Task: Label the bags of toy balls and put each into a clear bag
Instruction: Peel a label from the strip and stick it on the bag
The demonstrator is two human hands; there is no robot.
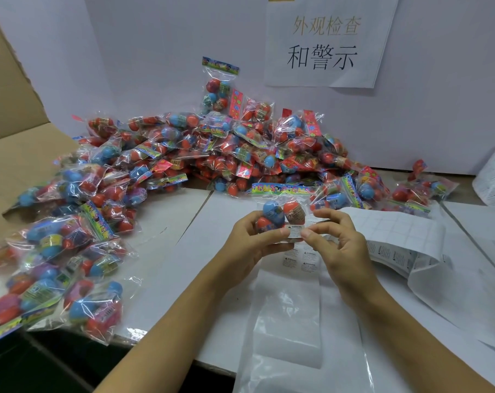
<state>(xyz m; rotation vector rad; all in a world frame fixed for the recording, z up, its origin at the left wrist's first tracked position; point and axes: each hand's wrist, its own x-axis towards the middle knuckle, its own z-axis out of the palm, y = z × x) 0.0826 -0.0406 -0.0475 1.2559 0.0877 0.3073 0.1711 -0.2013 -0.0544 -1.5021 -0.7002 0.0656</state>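
Note:
My left hand (pixel 250 241) grips a small bag of toy balls (pixel 280 212), blue and red ones under a colourful header card, held upright above the table. A white warning label (pixel 294 230) lies on the bag's lower front. My right hand (pixel 335 242) has its thumb and forefinger on the label's right edge, the other fingers spread. Below my hands lies a stack of clear bags (pixel 291 313), flat on the white table, with a few loose warning labels (pixel 300 259) beside its top edge.
A big heap of ball bags (pixel 201 154) fills the back and spills onto cardboard (pixel 22 163) at the left. A label backing sheet (pixel 396 236) curls at the right. A paper sign (pixel 325 43) hangs on the white wall behind.

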